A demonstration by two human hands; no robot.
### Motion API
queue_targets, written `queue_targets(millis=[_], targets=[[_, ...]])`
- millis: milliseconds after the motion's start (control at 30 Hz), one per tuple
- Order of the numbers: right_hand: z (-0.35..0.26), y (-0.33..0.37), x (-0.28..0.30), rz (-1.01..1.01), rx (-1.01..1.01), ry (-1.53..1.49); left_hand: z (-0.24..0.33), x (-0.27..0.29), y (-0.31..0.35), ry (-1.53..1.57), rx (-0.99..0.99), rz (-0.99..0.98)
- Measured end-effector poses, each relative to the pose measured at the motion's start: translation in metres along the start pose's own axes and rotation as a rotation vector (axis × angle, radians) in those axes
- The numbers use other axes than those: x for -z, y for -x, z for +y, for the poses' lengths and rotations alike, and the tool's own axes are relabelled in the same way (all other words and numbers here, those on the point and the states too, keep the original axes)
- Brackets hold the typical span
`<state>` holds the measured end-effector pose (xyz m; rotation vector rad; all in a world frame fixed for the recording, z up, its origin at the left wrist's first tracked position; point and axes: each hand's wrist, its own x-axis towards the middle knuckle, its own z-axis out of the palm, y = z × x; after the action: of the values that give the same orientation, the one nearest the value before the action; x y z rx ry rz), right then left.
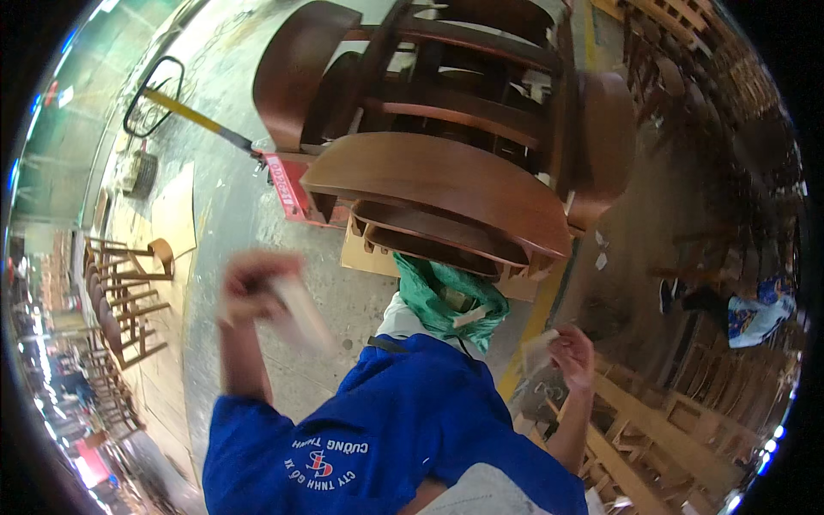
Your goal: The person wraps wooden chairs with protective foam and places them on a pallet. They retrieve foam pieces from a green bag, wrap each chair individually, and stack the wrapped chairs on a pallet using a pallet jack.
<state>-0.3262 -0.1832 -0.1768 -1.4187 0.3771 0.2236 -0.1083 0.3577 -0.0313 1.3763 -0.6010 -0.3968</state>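
My left hand (260,287), smeared by motion, is raised at the left with bent fingers around a pale flat strip (306,316). At the right, my right hand (575,355) pinches a smaller pale flat piece (539,353) by its edge. What material either piece is made of I cannot make out. Between the hands, at my waist, hangs an open green bag (452,300) with pale pieces inside. Just beyond it stands a stack of curved brown wooden furniture parts (446,184), which neither hand touches.
A red pallet jack (286,187) with a yellow and black handle (184,107) stands beside the stack. Brown chairs (129,296) line the left. Wooden frames (661,429) lie at the lower right, and a person in patterned clothing (760,313) is at the far right.
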Motion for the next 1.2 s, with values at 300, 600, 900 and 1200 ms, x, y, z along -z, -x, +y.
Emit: queue_targets(millis=[300, 600, 900, 1200], targets=[[-0.195, -0.141, -0.016, 0.367, 0.469, -0.017, -0.111, 0.168, -0.216, -0.774, 0.183, 0.518], [-0.146, -0.291, -0.007, 0.461, 0.086, 0.506, -0.196, 0.199, -0.228, -0.379, 0.338, 0.506], [-0.137, -0.296, -0.009, 0.676, 0.332, 0.524, -0.165, 0.195, -0.225, -0.670, 0.347, 0.542], [-0.180, -0.298, -0.003, 0.544, 0.146, 0.173, -0.121, 0.220, -0.213, -0.700, 0.357, 0.672]])
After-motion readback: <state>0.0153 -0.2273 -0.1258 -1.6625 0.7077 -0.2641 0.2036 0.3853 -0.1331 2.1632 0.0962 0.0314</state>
